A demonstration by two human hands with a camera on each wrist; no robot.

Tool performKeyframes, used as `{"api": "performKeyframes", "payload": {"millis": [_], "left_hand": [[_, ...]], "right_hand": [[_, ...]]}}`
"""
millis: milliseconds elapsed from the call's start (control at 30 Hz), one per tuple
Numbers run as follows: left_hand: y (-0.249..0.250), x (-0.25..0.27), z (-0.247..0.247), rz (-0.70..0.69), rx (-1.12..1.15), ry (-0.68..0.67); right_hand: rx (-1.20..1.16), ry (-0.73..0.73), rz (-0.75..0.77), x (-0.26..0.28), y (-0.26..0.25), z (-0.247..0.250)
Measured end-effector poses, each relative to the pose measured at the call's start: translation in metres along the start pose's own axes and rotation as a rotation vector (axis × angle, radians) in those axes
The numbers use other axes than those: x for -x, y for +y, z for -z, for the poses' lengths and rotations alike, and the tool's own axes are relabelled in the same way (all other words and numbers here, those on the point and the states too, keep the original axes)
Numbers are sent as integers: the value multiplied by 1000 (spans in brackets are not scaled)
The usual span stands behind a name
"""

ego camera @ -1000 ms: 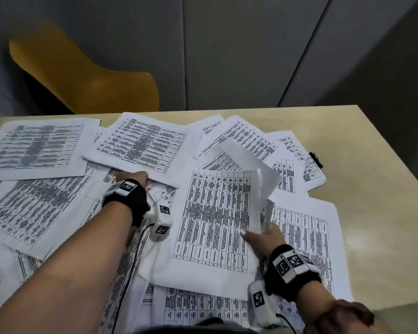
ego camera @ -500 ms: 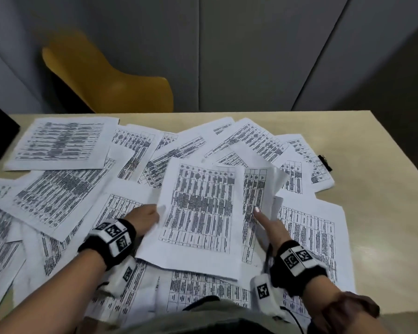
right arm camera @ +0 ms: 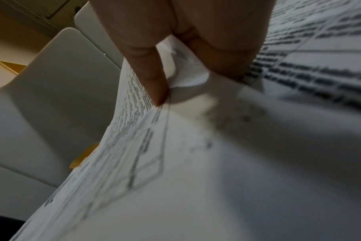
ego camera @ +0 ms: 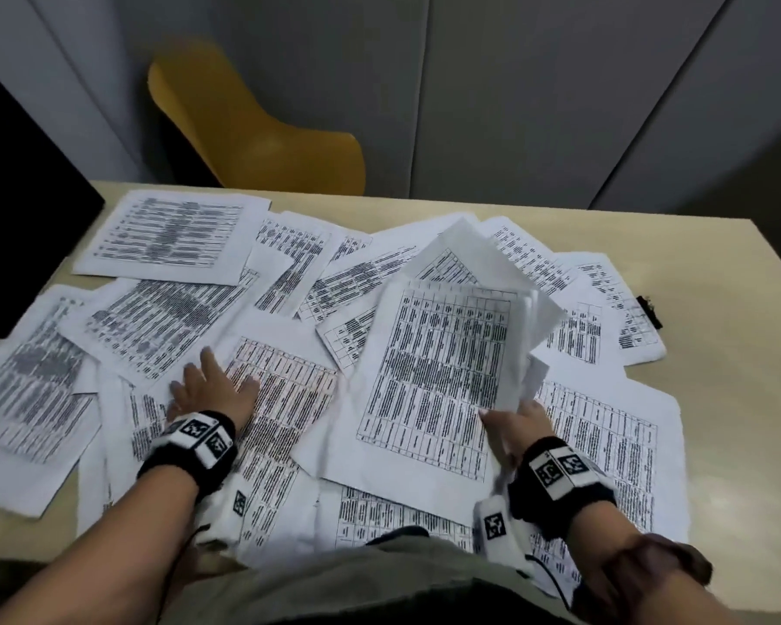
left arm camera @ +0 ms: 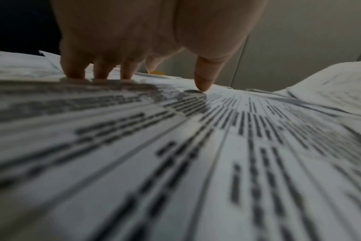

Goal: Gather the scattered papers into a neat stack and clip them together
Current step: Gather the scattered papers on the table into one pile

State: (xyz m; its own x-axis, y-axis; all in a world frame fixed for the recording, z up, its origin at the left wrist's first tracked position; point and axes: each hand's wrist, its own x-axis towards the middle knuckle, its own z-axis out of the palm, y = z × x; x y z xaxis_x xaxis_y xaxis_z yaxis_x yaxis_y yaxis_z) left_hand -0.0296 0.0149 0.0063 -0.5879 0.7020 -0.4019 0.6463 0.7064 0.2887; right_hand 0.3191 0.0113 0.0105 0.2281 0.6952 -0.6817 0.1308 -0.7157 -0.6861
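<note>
Early stage: right hand [ego camera: 519, 426] pinches a small bundle of sheets [ego camera: 443, 367], thumb on top, approx 3 o'clock of centre. Left hand [ego camera: 208, 390], fingers spread flat, presses a loose sheet [ego camera: 285, 399] at 9 o'clock. Most papers [ego camera: 168, 232] lie scattered over the table [ego camera: 740, 399]. Binder clip [ego camera: 649, 309], prob. that, sits at 2 o'clock, untouched. Yellow chair [ego camera: 262, 142] beyond at 12.

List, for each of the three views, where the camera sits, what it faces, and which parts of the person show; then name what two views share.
Head: worn high, looking down at the table; both forearms, left hand and right hand show.
Left wrist: low along the left hand; fingertips on a printed sheet.
Right wrist: along the right hand; fingers pinching the held sheets.
Shared: head and right wrist both show the held sheets.
</note>
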Motion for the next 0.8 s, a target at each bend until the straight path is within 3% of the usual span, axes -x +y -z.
{"api": "performKeyframes", "payload": {"millis": [133, 333, 433, 567, 667, 800], "left_hand": [[0, 12, -3, -95, 13, 7], [-13, 4, 11, 21, -4, 97], [-20, 2, 14, 17, 74, 29], [-12, 7, 11, -105, 122, -153], [-2, 15, 8, -110, 332, -247], [9, 16, 12, -63, 632, -252]], "right_hand": [[-6, -12, -16, -5, 1, -6], [32, -20, 0, -10, 7, -6], [32, -16, 15, -11, 9, -5], [63, -37, 36, -7, 3, -10], [94, -92, 28, -3, -9, -16], [17, -123, 79, 1, -17, -28]]}}
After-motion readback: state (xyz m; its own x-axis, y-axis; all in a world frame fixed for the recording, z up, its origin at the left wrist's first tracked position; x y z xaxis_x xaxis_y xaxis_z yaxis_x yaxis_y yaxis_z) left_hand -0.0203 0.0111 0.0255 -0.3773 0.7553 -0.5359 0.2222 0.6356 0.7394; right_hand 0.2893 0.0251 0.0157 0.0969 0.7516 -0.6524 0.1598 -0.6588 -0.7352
